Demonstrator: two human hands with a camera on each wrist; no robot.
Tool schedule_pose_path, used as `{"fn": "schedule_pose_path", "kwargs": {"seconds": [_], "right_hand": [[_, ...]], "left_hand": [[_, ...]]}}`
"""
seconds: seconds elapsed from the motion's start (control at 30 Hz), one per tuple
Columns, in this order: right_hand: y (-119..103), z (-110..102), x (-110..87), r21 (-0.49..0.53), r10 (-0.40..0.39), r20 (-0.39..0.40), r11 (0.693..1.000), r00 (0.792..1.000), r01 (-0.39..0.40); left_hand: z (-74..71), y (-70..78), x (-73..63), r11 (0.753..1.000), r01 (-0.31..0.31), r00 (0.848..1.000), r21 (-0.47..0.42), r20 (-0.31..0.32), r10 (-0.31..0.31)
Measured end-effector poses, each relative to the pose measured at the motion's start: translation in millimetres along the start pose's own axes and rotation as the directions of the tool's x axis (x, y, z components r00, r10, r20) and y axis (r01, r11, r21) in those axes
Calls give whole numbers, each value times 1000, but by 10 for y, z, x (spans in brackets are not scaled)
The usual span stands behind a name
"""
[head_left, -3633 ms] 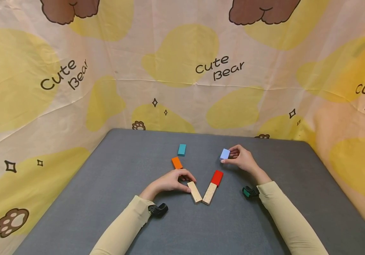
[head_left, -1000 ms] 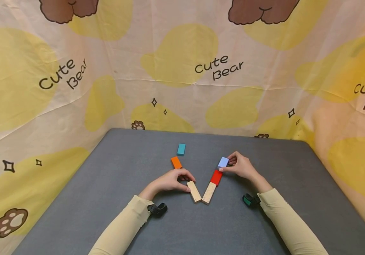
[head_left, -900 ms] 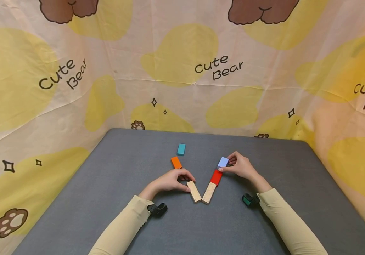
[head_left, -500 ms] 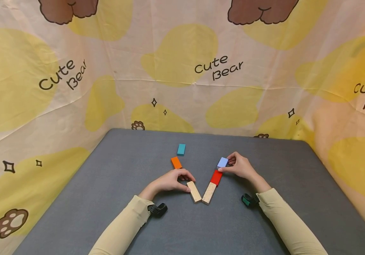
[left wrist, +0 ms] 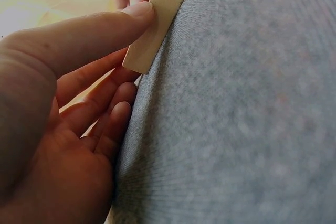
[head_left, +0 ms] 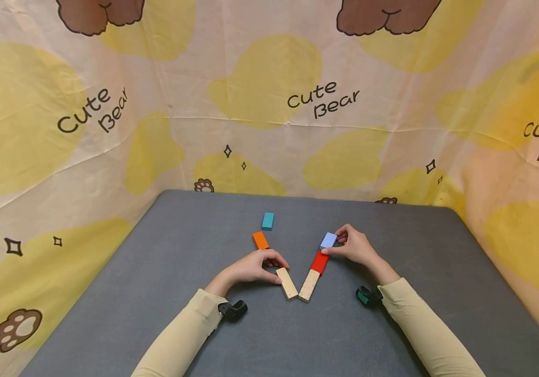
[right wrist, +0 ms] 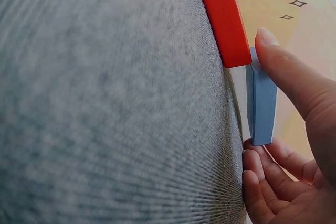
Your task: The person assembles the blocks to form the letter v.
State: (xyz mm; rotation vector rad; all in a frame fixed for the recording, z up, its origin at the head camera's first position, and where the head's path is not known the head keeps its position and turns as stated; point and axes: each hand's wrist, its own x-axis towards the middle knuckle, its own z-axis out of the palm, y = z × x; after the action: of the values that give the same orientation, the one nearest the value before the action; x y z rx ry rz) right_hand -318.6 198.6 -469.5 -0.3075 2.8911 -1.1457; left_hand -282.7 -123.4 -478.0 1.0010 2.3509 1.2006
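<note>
My right hand (head_left: 358, 246) pinches a light blue block (head_left: 328, 240) between thumb and fingertips. The blue block stands at the far end of a red block (head_left: 319, 263), which continues into a plain wooden block (head_left: 309, 286). In the right wrist view, the thumb is on one end of the blue block (right wrist: 264, 106) and fingertips are at the other. My left hand (head_left: 250, 266) holds a second plain wooden block (head_left: 287, 284) by its far end, thumb on its side. The near ends of both wooden blocks meet in a V shape.
An orange block (head_left: 260, 240) lies just beyond the left hand, partly hidden by it. Farther back is a teal block (head_left: 267, 221). Everything lies on a grey table (head_left: 298, 345), with a printed bear-pattern cloth (head_left: 260, 104) hanging behind and at the sides.
Since the earliest frame my right hand has brought the blue block nearer, to the red block's far end. Over the last second it shifts only slightly. The left hand stays put.
</note>
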Motion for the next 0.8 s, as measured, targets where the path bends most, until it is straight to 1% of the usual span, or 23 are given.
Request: {"fn": "schedule_pose_path", "kwargs": {"seconds": [0.33, 0.6, 0.8], "right_hand": [[-15, 17, -15, -28, 12, -8, 1000, 1000, -12], [-29, 25, -19, -28, 3, -6, 1000, 1000, -3], [-21, 30, -11, -45, 1, -5, 999, 1000, -1]], "left_hand": [[-4, 4, -5, 1000, 13, 1000, 7, -4, -13], [-8, 20, -10, 1000, 28, 1000, 2, 0, -28], [-9, 14, -2, 1000, 28, 1000, 3, -3, -28]]}}
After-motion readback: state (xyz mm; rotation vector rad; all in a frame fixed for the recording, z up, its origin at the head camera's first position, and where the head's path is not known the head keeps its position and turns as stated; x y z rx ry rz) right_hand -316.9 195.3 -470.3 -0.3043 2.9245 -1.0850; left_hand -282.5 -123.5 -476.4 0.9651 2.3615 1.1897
